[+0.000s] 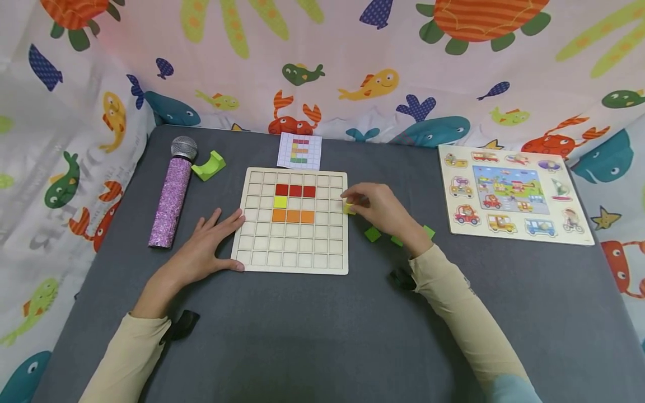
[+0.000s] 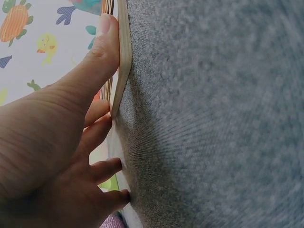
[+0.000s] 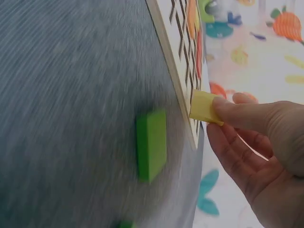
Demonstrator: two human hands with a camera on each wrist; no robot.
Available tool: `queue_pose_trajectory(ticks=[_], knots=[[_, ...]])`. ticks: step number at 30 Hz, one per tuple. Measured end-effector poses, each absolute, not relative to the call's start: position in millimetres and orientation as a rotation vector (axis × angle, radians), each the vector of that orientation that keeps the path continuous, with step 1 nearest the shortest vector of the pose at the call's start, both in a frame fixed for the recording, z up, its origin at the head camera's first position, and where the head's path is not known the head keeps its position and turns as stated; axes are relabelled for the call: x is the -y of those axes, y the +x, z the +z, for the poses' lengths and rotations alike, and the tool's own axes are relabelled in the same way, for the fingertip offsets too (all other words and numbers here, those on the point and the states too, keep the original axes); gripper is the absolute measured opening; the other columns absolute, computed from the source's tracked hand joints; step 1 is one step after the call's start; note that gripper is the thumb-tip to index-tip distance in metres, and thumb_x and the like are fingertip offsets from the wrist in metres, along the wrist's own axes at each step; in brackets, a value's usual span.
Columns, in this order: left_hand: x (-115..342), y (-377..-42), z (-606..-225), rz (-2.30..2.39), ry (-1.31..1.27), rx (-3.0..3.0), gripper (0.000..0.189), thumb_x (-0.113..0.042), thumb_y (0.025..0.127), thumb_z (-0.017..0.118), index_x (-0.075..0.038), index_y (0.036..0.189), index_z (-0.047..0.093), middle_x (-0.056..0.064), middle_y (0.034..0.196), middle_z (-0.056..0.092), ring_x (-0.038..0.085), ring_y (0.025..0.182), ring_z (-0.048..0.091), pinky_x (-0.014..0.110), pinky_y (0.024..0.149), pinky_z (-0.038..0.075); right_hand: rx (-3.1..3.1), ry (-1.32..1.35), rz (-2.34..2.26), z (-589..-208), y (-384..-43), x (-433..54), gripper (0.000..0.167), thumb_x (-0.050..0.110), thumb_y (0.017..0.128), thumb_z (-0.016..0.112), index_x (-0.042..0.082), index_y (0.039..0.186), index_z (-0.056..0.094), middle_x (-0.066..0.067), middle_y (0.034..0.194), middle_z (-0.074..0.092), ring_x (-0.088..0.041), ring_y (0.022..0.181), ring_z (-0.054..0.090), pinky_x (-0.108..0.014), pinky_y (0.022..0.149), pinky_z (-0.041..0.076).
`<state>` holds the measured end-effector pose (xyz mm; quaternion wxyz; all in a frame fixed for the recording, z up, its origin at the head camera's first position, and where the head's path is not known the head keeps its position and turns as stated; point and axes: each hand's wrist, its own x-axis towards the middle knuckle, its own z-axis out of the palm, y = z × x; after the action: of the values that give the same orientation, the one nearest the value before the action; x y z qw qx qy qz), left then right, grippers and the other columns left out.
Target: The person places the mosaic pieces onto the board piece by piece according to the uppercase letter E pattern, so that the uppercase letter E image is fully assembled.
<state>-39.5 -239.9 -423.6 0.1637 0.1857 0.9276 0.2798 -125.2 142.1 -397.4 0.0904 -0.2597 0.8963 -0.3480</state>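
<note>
A wooden grid board lies in the middle of the table. Its cells hold a row of red tiles, one yellow tile and a row of orange tiles. My left hand rests at the board's left edge, thumb and fingers spread against it. With thumb and fingers my right hand pinches a yellow tile at the board's right edge. Several green tiles lie on the cloth below that hand; one green tile shows close up in the right wrist view.
A card with a coloured grid pattern lies behind the board. To the left are a glittery microphone and a green curved block. A wooden vehicle puzzle lies at the right. A sea-animal curtain hangs behind the grey table.
</note>
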Motion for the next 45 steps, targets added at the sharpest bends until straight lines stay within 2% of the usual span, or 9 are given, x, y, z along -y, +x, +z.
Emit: queue_pose_trajectory(ticks=[8, 22, 34, 45], knots=[[239.0, -39.5, -423.8, 0.804, 0.538, -2.648, 0.103, -0.035, 0.071, 0.086, -0.006, 0.153, 0.032, 0.014, 0.161, 0.022, 0.047, 0.147, 0.004, 0.065, 0.114, 0.001, -2.598, -0.896, -1.067, -400.3, -127.5, -103.3, 0.022, 0.001, 0.088, 0.071, 0.002, 0.110, 0.072, -0.007, 0.096, 0.069, -0.017, 0.086, 0.061, -0.033, 0.077, 0.054], [238.4, -40.3, -425.9, 0.807, 0.527, -2.647, 0.102, -0.035, 0.072, 0.086, -0.007, 0.153, 0.032, 0.012, 0.161, 0.022, 0.046, 0.147, 0.003, 0.065, 0.114, 0.000, -2.446, -1.052, -1.133, -407.7, -112.9, -35.0, 0.026, 0.004, 0.086, 0.074, 0.003, 0.112, 0.071, -0.003, 0.103, 0.071, -0.012, 0.091, 0.062, -0.023, 0.083, 0.052], [239.3, -42.3, -424.9, 0.799, 0.534, -2.652, 0.101, -0.034, 0.072, 0.086, -0.007, 0.153, 0.032, 0.012, 0.161, 0.022, 0.046, 0.147, 0.004, 0.064, 0.115, 0.000, -2.463, -1.031, -1.033, -411.5, -107.1, -17.4, 0.023, 0.007, 0.089, 0.071, 0.006, 0.113, 0.071, -0.002, 0.100, 0.069, -0.010, 0.089, 0.061, -0.020, 0.082, 0.048], [241.0, -39.2, -424.6, 0.815, 0.525, -2.657, 0.101, -0.034, 0.071, 0.086, -0.006, 0.153, 0.033, 0.013, 0.161, 0.023, 0.048, 0.146, 0.005, 0.065, 0.114, 0.001, -2.539, -0.993, -0.913, -411.0, -101.3, -8.3, 0.024, 0.008, 0.091, 0.069, 0.007, 0.116, 0.072, -0.002, 0.104, 0.071, -0.011, 0.090, 0.062, -0.024, 0.085, 0.050]])
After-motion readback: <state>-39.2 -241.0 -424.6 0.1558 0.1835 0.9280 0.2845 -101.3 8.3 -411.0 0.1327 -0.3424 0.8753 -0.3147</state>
